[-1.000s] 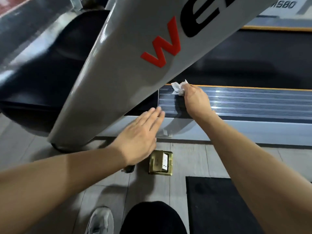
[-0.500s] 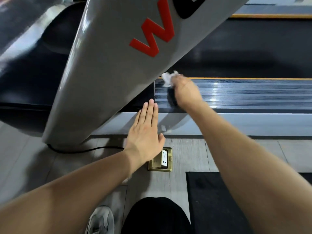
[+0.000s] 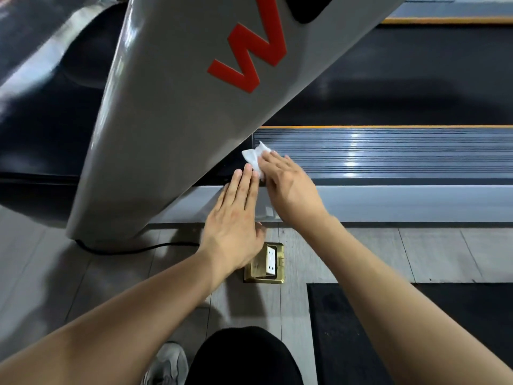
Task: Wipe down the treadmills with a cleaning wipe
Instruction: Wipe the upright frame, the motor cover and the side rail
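Item: cleaning wipe [image 3: 254,158], white, crumpled. Location: the near-left end of the ribbed side rail [image 3: 388,154] of the treadmill, tucked where the rail meets the slanted grey upright [image 3: 166,134].

Your right hand [image 3: 288,187]: fingers fairly straight, pressing the wipe flat against the rail; part of the wipe pokes out past your fingertips toward the upright. Whether the thumb pinches it underneath cannot be told.

Your left hand [image 3: 236,218]: flat, fingers together and straight, holding nothing, fingertips at the rail's near edge just beside the right hand and almost touching the wipe.

Key relation: the rail's long axis runs off to your right from the wipe, and all its unwiped length appears to lie that way. The right hand is the one on the wipe, so a sweep rightward along the ribs looks like the natural stroke.

Also present: brass floor socket [image 3: 266,263] below your left wrist; black cable [image 3: 133,249] at the foot of the upright; dark mat [image 3: 347,329] at lower right
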`<action>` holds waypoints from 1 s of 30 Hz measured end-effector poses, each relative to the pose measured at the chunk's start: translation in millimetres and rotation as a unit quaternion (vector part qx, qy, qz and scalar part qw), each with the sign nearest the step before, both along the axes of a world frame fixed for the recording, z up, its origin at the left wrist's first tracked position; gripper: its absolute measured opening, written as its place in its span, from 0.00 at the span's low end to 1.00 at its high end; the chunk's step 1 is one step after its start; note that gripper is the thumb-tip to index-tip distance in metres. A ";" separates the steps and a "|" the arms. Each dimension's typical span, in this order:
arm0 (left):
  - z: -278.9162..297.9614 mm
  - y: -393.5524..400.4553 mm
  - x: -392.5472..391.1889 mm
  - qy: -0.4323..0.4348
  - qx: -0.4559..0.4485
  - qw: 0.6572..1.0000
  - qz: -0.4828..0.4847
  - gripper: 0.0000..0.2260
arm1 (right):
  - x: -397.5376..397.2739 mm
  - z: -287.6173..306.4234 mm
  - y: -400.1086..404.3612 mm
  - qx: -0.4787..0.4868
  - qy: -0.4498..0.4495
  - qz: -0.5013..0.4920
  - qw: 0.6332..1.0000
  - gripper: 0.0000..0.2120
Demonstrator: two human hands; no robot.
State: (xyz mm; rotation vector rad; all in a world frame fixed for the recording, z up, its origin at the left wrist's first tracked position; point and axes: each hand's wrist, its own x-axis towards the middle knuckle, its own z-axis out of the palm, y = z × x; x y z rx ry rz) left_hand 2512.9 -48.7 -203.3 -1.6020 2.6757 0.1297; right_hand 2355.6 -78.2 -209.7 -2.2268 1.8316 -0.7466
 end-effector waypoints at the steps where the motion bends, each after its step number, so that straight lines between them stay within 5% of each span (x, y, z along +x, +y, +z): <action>1: -0.3 -0.3 1.7 0.000 -0.003 1.000 -0.002 0.41 | -4.7 1.9 7.1 -0.009 0.015 0.000 1.000 0.18; 7: 0.4 2.3 1.3 0.012 -0.001 1.000 -0.005 0.41 | -67.5 -7.6 14.6 -0.002 0.018 -0.277 0.961 0.19; 12: -2.3 3.7 -5.8 0.022 -0.013 1.000 0.011 0.42 | 23.9 -9.8 0.5 -0.023 -0.027 -0.098 0.995 0.20; 16: -6.1 4.3 -3.4 0.022 -0.024 0.999 0.002 0.42 | -9.0 -4.1 9.6 -0.035 0.006 -0.065 0.997 0.17; 23: -2.6 7.3 -10.4 0.019 -0.015 1.000 0.018 0.41 | -114.2 3.5 22.0 0.023 0.045 -0.391 0.919 0.17; 27: 7.1 3.9 -23.6 -0.033 -0.049 0.998 0.022 0.37 | -26.2 6.7 -6.0 -0.044 0.045 -0.208 0.976 0.07; 30: 9.1 -3.9 -25.7 -0.029 -0.061 0.998 0.002 0.36 | -4.0 9.4 -26.7 -0.040 0.065 -0.134 0.988 0.09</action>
